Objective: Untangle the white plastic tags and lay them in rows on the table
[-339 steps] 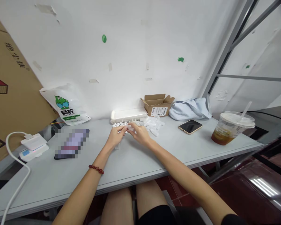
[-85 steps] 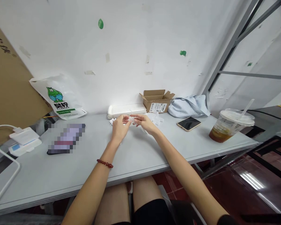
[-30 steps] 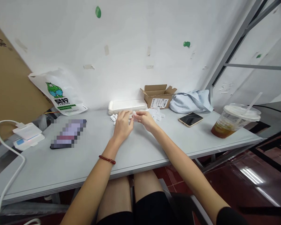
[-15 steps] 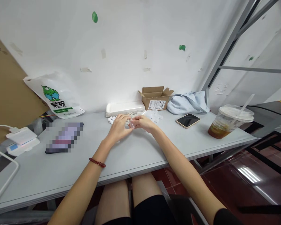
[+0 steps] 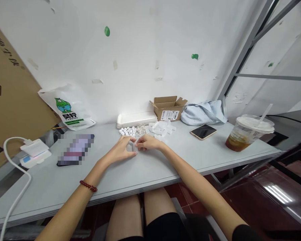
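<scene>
Far left: large cardboard box (image 5: 12, 100), leaning in over the grey tabletop (image 5: 142, 172). In front of it, white block-shaped unit (image 5: 35, 152) with a white cable (image 5: 27, 192) running down over the near edge. White plastic bag (image 5: 67, 112), green cartoon print, at the back by the wall. Dark-edged phone (image 5: 75, 150) lying nearer, screen pixelated. Next, left wrist with 1 red bead bracelet (image 5: 88, 186), then the left hand (image 5: 120, 149): thumb and fingers spread in a C, tips closed on the clear plastic piece (image 5: 134, 147). That piece sits between the 2 hands, just above or on the tabletop, can't tell which. Behind it: white stacked trays (image 5: 136, 117) against the wall, then in front of those a heap of small white caps (image 5: 126, 131), a tangle of thin pale bits (image 5: 141, 130) and a loose pile of translucent plastic parts (image 5: 165, 128). Right hand (image 5: 150, 143) comes in from the right, fingers curled, tips at the piece's right side; can't tell if it's gripping or only touching. Further right: small open carton (image 5: 168, 114) with label, light-blue cloth bag (image 5: 203, 112) beside it, gold-edged phone (image 5: 203, 132) flat in front, screen dark, then lidded drink cup (image 5: 248, 134), straw in, amber liquid.
</scene>
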The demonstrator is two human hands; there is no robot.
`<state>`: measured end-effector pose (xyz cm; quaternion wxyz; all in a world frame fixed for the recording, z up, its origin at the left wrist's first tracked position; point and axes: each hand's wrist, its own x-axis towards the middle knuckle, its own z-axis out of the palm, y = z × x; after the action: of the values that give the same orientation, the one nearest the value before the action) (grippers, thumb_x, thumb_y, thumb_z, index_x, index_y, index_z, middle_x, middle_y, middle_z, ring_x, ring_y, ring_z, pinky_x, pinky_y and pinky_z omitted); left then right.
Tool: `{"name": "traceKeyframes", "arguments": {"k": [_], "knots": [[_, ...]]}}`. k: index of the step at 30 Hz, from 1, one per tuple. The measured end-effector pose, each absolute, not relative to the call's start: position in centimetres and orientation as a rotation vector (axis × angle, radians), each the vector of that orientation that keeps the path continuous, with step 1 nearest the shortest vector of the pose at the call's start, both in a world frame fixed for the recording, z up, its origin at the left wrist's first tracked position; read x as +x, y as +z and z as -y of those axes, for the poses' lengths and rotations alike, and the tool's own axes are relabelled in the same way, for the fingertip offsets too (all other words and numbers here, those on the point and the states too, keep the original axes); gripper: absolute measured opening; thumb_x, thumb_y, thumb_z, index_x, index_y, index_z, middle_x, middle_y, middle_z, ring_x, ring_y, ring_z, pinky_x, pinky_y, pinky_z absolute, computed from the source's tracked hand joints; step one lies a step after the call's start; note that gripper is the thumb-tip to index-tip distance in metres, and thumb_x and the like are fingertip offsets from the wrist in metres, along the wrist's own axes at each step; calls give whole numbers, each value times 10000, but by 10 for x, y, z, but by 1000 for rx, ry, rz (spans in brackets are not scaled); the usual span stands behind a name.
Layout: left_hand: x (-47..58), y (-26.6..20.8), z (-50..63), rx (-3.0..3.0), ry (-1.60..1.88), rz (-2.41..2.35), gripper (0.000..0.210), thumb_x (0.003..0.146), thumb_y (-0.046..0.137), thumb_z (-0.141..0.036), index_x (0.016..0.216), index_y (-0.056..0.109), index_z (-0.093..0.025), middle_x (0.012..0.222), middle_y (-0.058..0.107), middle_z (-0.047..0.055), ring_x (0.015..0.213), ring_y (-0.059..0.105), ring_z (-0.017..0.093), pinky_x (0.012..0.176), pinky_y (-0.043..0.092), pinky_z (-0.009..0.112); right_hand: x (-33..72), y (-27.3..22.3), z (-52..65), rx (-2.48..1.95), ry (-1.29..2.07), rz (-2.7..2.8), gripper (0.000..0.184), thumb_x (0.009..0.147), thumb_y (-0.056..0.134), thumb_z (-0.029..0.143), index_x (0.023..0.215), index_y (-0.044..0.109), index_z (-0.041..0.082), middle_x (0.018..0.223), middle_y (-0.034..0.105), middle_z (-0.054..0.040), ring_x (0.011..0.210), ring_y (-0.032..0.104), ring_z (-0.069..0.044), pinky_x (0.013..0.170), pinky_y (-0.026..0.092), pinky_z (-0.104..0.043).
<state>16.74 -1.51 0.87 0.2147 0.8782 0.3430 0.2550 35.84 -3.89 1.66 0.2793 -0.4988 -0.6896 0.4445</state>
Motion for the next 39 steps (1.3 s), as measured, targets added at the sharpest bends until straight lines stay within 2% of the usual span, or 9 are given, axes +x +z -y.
{"name": "traceKeyframes", "arguments": {"k": [8, 13, 19, 25, 31, 39], "knots": [[162, 8, 12, 2435, 590, -943, 447, 656, 675, -411, 1044, 611, -197, 1121, 603, 89, 1137, 496, 291, 964, 438, 424, 357, 12, 35, -1371, 1030, 1941, 136, 738, 594, 187, 764, 691, 95, 614, 605, 10, 502, 512, -80, 532, 395, -203], [159, 9, 11, 2425, 555, -974, 532, 649, 678, -445, 1103, 581, -185, 1181, 564, 107, 1178, 475, 297, 996, 414, 429, 355, 11, 35, -1334, 1024, 1961, 133, 722, 613, 200, 754, 690, 96, 593, 573, 22, 518, 499, -87, 556, 387, -213], [140, 15, 8, 2354, 543, -1091, 707, 610, 719, -528, 1222, 516, -239, 1283, 535, 83, 1243, 431, 306, 1009, 387, 441, 355, 11, 34, -1346, 1047, 1920, 84, 704, 623, 173, 695, 670, 104, 561, 553, 37, 511, 500, -83, 552, 383, -208], [125, 11, 4, 2169, 489, -1148, 860, 550, 763, -512, 1293, 459, -205, 1258, 534, 110, 1068, 543, 274, 879, 468, 406, 353, 11, 37, -1369, 1182, 1773, 56, 705, 647, 149, 737, 642, 102, 550, 571, 28, 478, 540, -92, 472, 404, -198], [132, 8, 9, 2138, 499, -1106, 769, 554, 762, -447, 1232, 519, -177, 1145, 572, 97, 976, 555, 245, 867, 473, 406, 350, 8, 38, -1333, 1349, 1584, 160, 701, 665, 81, 850, 610, 84, 571, 627, 1, 481, 617, -130, 486, 502, -222], [132, 7, 8, 2133, 530, -1094, 712, 539, 753, -443, 1174, 563, -185, 1090, 601, 79, 907, 567, 232, 835, 481, 407, 348, 9, 38, -1306, 1379, 1529, 169, 713, 666, 45, 849, 576, 88, 538, 619, 21, 496, 634, -134, 523, 529, -218]]}}
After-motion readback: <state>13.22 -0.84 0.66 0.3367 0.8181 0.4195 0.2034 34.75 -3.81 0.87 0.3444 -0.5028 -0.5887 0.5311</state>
